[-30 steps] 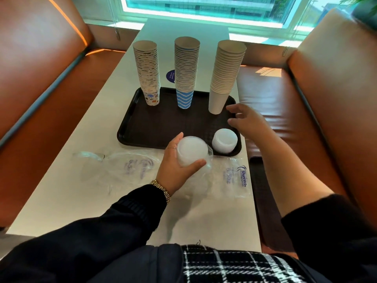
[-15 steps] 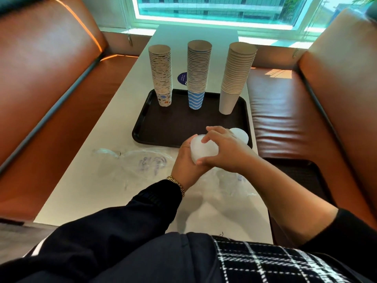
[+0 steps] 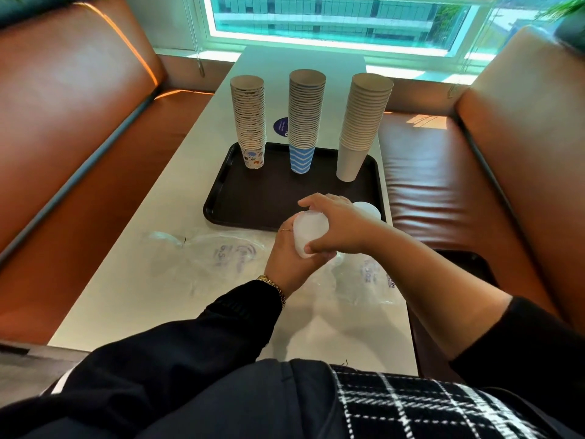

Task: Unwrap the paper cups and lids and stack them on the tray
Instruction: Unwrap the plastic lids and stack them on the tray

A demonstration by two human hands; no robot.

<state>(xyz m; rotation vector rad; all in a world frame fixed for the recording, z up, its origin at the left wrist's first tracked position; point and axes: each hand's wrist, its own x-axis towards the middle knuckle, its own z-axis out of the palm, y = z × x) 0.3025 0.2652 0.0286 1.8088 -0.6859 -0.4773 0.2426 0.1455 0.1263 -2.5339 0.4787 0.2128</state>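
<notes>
Whereas a second ago only the left hand held the stack of lids, it is now gripped by both, the right hand curled over it, just short of the tray. Transfer judged imminent; cup stacks already placed.

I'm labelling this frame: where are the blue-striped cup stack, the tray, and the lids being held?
blue-striped cup stack (image 3: pixel 303 122), head view, middle of the stack
tray (image 3: pixel 253 198), head view, bare floor left of the hands
lids (image 3: pixel 308 231), head view, white top face between both hands
</notes>
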